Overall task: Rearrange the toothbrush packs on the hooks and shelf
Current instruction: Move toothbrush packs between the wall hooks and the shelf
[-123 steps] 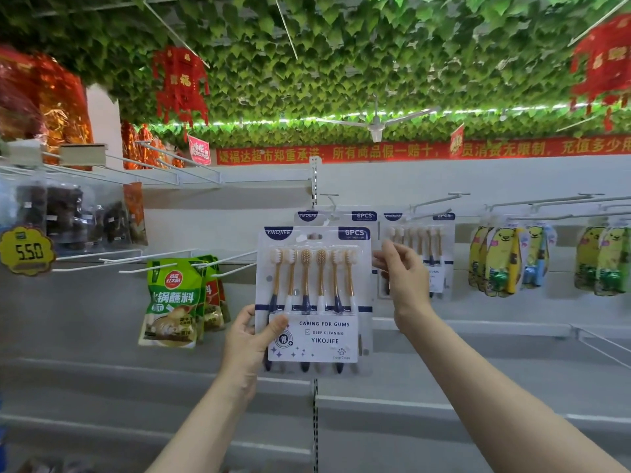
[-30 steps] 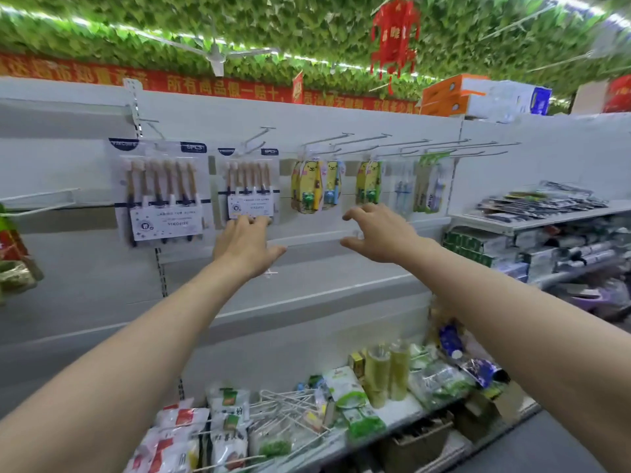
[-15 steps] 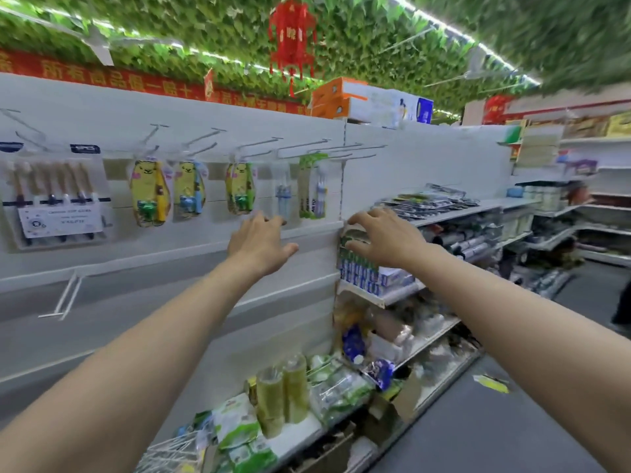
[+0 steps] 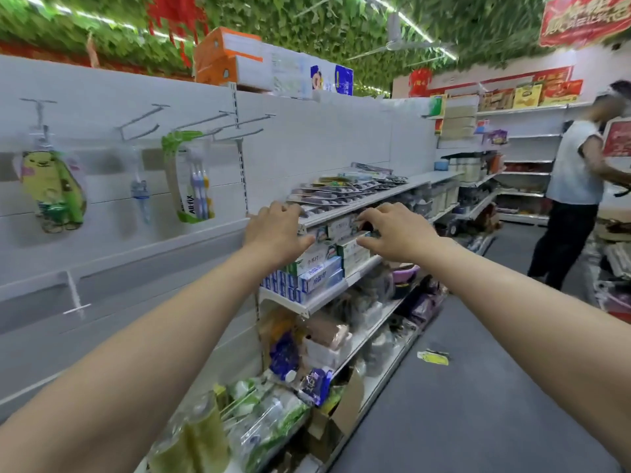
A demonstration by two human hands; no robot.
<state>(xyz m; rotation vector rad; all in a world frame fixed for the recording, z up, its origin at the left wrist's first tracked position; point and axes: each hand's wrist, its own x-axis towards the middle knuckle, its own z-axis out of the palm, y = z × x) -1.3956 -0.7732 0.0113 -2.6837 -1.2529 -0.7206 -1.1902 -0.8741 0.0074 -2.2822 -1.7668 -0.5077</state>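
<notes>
Left hand (image 4: 275, 230): fingers (image 4: 290, 209) bent over the near end of the upper shelf (image 4: 421, 179), tips on the nearest of the flat toothbrush packs (image 4: 345, 191), thumb below the shelf lip. Cannot tell if it pinches a pack or only rests there. Right hand (image 4: 396, 235): fingers (image 4: 367, 216) spread and loosely bent, holding nothing, just in front of the shelf lip and above the toothpaste boxes (image 4: 321, 268). Both arms stretched forward, hands near each other but apart.

The flat packs lie overlapped in rows along the upper shelf, and the toothpaste boxes are stacked on the shelf beneath. On the wall panel to the left, wire hooks (image 4: 143, 121): one carries a green toothbrush pack (image 4: 186, 186), one a small blue pack (image 4: 140, 196), one a yellow cartoon pack (image 4: 51, 189), all blurred. Some hooks are bare. Cartons (image 4: 239, 59) sit on top of the panel. Lower shelves hold mixed goods. A yellow wrapper (image 4: 433, 357) lies on the floor (image 4: 478, 387). Another person (image 4: 573, 186) stands far right.
</notes>
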